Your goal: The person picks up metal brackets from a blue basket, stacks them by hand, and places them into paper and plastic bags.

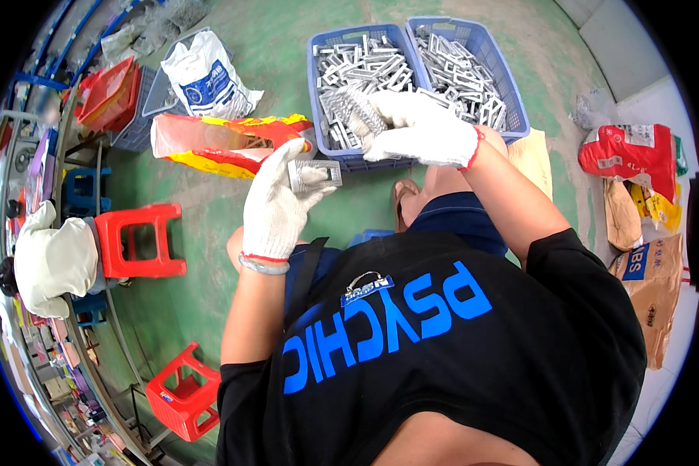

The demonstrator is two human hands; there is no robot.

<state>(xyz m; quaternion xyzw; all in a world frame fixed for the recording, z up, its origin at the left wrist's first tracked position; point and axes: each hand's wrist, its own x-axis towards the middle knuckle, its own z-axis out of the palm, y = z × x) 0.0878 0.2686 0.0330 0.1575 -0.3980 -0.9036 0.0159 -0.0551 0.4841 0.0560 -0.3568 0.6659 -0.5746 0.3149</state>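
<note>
Gloves cover both my hands: my left hand (276, 206) is closed lightly around a small rectangular metal frame (314, 174), thumb across its face, held up just in front of the baskets. My right hand (423, 128) is curled over a fanned bundle of metal frames (357, 109) at the near rim of the left blue basket (315, 85). I judge the single frame stiff and light, with hard edges that the knit glove guards against; taking it by the two long sides looks safest, since the flat faces seem slick. The bundle would be heavier and could slide apart if gripped loosely. I count two blue baskets, the right blue basket (512, 85) touching the left, both heaped with frames too many to count, and two red stools (140, 241) on the green floor (210, 279) to my left
</note>
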